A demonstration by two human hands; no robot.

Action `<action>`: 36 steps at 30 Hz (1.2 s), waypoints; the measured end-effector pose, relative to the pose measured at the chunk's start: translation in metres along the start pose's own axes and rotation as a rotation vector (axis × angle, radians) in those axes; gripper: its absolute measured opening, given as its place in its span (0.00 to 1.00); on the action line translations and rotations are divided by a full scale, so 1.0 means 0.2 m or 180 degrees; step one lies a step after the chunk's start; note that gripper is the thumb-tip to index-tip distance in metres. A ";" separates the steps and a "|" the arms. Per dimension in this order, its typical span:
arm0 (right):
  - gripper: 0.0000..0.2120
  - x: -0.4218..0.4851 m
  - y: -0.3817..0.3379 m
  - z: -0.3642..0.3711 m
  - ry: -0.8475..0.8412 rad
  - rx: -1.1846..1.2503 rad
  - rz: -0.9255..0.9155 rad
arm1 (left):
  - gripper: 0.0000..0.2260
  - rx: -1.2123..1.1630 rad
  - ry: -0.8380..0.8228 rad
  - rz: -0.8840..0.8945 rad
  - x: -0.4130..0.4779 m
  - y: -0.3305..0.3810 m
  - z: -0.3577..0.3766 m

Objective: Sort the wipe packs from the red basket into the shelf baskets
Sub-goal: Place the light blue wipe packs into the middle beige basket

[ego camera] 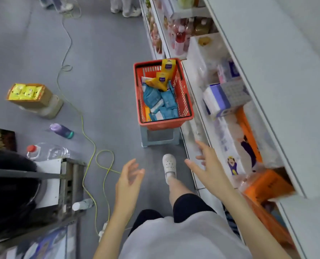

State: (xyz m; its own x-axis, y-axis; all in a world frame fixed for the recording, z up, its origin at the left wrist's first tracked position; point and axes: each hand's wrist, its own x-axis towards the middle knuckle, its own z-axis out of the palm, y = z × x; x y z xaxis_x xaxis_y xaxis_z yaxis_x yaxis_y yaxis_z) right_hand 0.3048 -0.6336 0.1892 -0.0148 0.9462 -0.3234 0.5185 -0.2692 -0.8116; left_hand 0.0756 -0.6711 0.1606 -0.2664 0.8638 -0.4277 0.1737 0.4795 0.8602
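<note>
A red basket (185, 101) stands on a small grey stool (161, 137) in the aisle beside the shelf. Inside lie several blue wipe packs (161, 101) and yellow packs (163, 77). My left hand (130, 176) hangs in the air below the basket, fingers relaxed and empty. My right hand (208, 165) is spread out, empty, close to the edge of the lower shelf (191, 150). The shelf on the right holds clear baskets (196, 58) with tissue and wipe packs (220, 101); their outlines are blurred.
A yellow cable (91, 144) winds over the grey floor. A cardboard box of yellow packets (27, 94), a purple bottle (62, 130) and a water bottle (47, 151) lie left. A dark counter (24, 187) stands lower left. People's feet (129, 10) stand far up the aisle.
</note>
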 end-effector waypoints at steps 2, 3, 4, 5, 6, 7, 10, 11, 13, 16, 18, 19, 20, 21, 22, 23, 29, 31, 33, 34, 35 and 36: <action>0.30 0.26 -0.01 0.01 -0.0016 0.0109 0.0073 | 0.15 0.0056 0.0078 -0.0091 0.18 0.04 0.03; 0.30 0.40 -0.02 0.01 -0.0048 0.0139 0.0097 | 0.15 0.0064 0.0155 -0.0137 0.28 0.07 0.05; 0.30 0.54 -0.03 0.01 -0.0126 0.0110 0.0114 | 0.15 0.0067 0.0235 -0.0193 0.39 0.10 0.07; 0.30 0.68 -0.05 0.00 -0.0233 0.0045 0.0122 | 0.15 0.0072 0.0291 -0.0253 0.49 0.15 0.09; 0.30 0.81 -0.08 -0.01 -0.0314 -0.0020 0.0149 | 0.15 0.0077 0.0301 -0.0308 0.58 0.19 0.12; 0.30 0.94 -0.11 -0.03 -0.0344 -0.0052 0.0177 | 0.15 0.0098 0.0279 -0.0348 0.67 0.24 0.14; 0.26 1.32 -0.16 -0.04 -0.0323 -0.0001 0.0238 | 0.15 0.0256 0.0193 -0.0328 0.96 0.40 0.21; 0.25 1.45 -0.16 -0.04 -0.0322 0.0031 0.0318 | 0.15 0.0267 0.0160 -0.0324 1.07 0.42 0.25; 0.24 1.67 -0.10 0.01 -0.0352 0.0161 0.0560 | 0.13 0.0271 0.0114 -0.0346 1.30 0.44 0.31; 0.24 1.97 0.08 0.18 -0.0385 0.0271 0.0890 | 0.12 0.0227 0.0173 -0.0430 1.65 0.35 0.44; 0.25 2.14 0.24 0.30 -0.0300 0.0266 0.1002 | 0.12 0.0359 0.0176 -0.0439 1.87 0.26 0.54; 0.25 2.22 0.32 0.36 -0.0245 0.0267 0.1063 | 0.13 0.0417 0.0149 -0.0430 1.98 0.21 0.59; 0.26 2.29 0.40 0.42 -0.0192 0.0234 0.1132 | 0.14 0.0459 0.0132 -0.0403 2.08 0.16 0.64; 0.26 2.36 0.47 0.48 -0.0134 0.0166 0.1157 | 0.15 0.0547 0.0113 -0.0362 2.18 0.11 0.69; 0.27 2.43 0.54 0.54 -0.0076 0.0073 0.1180 | 0.15 0.0676 0.0084 -0.0318 2.28 0.07 0.74; 0.27 2.49 0.60 0.59 -0.0023 -0.0018 0.1187 | 0.16 0.0835 0.0066 -0.0271 2.37 0.03 0.78; 0.30 2.77 0.76 0.81 0.0450 -0.0755 0.1035 | 0.21 0.1869 0.0032 0.0143 2.86 -0.15 0.94; 0.31 2.80 0.79 0.86 0.0606 -0.0855 0.1116 | 0.22 0.2075 0.0065 0.0227 2.93 -0.20 0.97; 0.30 2.80 0.81 0.91 0.0853 -0.0864 0.1003 | 0.22 0.2207 0.0187 0.0292 2.97 -0.24 0.98; 0.30 2.80 0.82 0.92 0.1017 -0.0880 0.0966 | 0.22 0.2191 0.0242 0.0293 2.98 -0.25 0.99; 0.30 2.81 0.82 0.94 0.1161 -0.0895 0.1007 | 0.22 0.2124 0.0289 0.0302 2.98 -0.26 0.99; 0.32 2.82 0.82 0.95 0.1265 -0.0911 0.1093 | 0.21 0.2088 0.0295 0.0282 2.99 -0.26 1.00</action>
State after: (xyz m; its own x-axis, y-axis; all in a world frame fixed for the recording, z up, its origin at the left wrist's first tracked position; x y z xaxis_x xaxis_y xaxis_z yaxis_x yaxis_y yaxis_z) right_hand 0.2192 -0.1790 -0.2189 0.4868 0.8232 -0.2922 0.6477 -0.5646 -0.5116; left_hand 0.0963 -0.1486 -0.1962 -0.3000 0.9014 -0.3122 0.7315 0.4275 0.5313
